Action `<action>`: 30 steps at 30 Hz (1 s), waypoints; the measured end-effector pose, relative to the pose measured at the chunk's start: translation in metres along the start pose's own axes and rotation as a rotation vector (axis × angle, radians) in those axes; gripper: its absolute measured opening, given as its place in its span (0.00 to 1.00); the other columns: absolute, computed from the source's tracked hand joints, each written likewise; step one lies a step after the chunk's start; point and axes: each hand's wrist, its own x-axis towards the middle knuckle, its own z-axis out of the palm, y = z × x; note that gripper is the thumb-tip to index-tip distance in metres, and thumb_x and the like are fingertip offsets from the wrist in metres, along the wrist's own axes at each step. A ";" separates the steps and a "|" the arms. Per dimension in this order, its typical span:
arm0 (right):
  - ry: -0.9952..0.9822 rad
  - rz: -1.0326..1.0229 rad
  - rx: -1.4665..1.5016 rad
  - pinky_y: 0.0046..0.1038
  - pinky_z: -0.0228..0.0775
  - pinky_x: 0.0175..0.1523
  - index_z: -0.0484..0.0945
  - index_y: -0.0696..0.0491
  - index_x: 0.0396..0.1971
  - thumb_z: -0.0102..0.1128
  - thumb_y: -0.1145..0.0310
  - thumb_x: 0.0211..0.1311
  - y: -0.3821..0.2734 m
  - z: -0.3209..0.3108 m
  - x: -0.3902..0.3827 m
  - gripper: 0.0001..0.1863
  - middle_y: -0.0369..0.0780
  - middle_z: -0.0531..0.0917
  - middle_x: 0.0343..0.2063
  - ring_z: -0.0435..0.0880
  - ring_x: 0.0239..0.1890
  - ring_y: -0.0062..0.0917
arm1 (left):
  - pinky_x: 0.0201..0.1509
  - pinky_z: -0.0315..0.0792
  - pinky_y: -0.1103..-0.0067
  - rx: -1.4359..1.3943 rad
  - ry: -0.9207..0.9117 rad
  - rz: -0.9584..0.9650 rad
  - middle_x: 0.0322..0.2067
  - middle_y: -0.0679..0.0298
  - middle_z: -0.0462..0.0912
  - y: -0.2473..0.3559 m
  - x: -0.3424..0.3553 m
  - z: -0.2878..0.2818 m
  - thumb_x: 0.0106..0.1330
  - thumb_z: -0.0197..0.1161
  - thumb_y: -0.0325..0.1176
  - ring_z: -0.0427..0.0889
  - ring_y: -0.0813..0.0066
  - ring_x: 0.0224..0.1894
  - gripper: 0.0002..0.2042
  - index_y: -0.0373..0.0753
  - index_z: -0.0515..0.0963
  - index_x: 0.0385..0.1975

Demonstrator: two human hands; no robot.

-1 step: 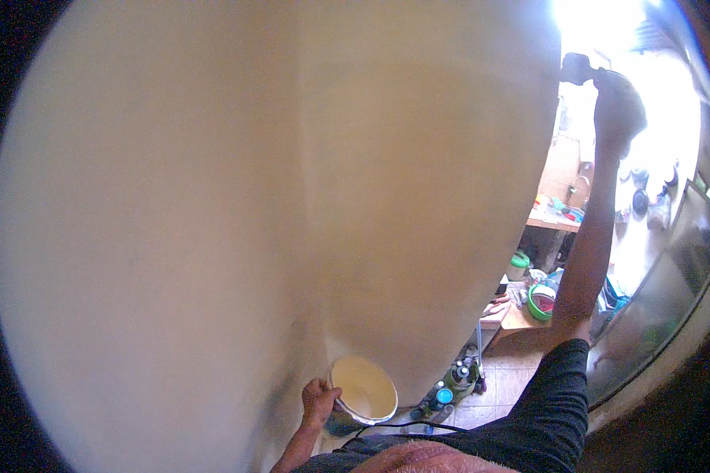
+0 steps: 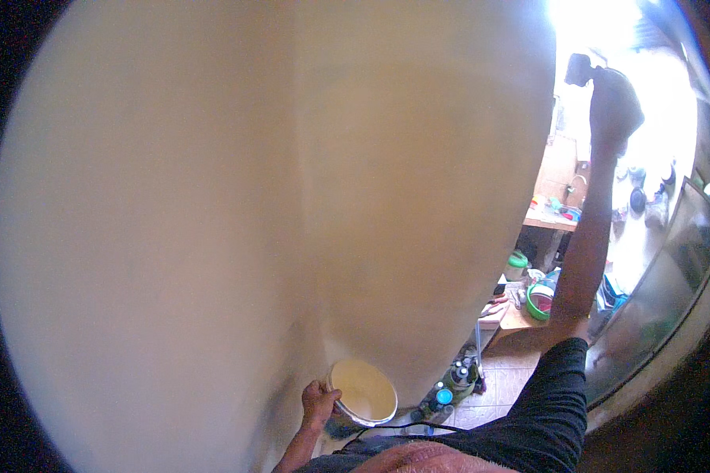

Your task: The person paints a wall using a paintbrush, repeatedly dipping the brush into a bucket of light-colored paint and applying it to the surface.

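My left hand grips the left rim of a round bucket, with the fingers curled over its edge. The bucket has a white rim and a cream-coloured inside; whether that is liquid or bare wall I cannot tell. My right arm reaches up and far to the right, past the edge of a cream wall. There my right hand, dark against the glare, is closed around a dark, blocky-ended tool. Its kind cannot be made out. The tool hangs just off the wall's edge.
Cream walls meet in a corner straight ahead. Bottles stand on the tiled floor by the wall's foot. Beyond are a low table with a green basin, a green-lidded container and a counter. A framed glass panel stands on the right.
The view has shifted very slightly. The dark tool in my right hand sits a little farther from the wall's edge. My left hand keeps its hold on the bucket.
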 end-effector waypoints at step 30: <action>-0.066 -0.343 -0.905 0.36 0.71 0.31 0.77 0.55 0.28 0.56 0.64 0.51 -0.052 0.038 0.064 0.10 0.45 0.79 0.24 0.79 0.25 0.35 | 0.15 0.76 0.75 -0.159 -0.026 -0.055 0.20 0.56 0.75 -0.011 0.002 0.012 0.43 0.66 0.28 0.78 0.67 0.16 0.13 0.29 0.69 0.25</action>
